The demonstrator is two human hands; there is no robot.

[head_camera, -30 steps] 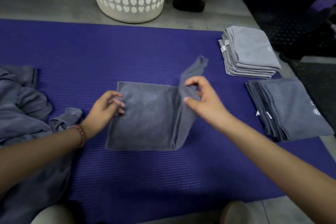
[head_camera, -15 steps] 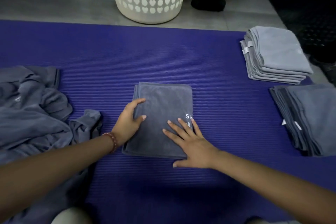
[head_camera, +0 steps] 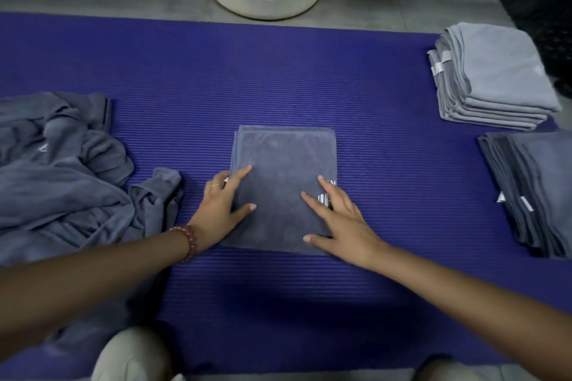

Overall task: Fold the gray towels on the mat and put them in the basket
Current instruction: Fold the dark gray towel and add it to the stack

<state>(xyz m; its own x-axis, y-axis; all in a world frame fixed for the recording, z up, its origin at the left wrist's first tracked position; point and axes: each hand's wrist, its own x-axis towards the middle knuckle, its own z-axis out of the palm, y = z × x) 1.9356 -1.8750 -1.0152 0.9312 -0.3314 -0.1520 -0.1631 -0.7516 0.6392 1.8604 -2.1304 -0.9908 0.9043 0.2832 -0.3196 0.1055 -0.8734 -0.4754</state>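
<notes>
Both palms down, flat, fingers straight. Left hand [head_camera: 223, 210]: index finger points forward, thumb spread out to the right, other fingers mostly hidden. Right hand [head_camera: 339, 223]: fingers fanned, thumb out to the left. Left forearm [head_camera: 93, 272] comes in from lower left, right forearm [head_camera: 464, 294] from lower right, both bare, angled toward centre. Hands near each other, not touching.

No legible text anywhere.
Centre towel [head_camera: 280, 164]: white lettering [head_camera: 324, 198] at its right edge, partly under the right hand [head_camera: 342, 223]; characters not resolvable.
Left pile [head_camera: 68, 189]: white triangular mark [head_camera: 43, 148], no letters readable.
Light stack [head_camera: 501, 77]: white tags [head_camera: 445, 56] on the folds, print too small to tell.
Dark stack [head_camera: 548, 182]: white label [head_camera: 526, 203] and white patch [head_camera: 500, 196] at the left edge, both unreadable.
</notes>
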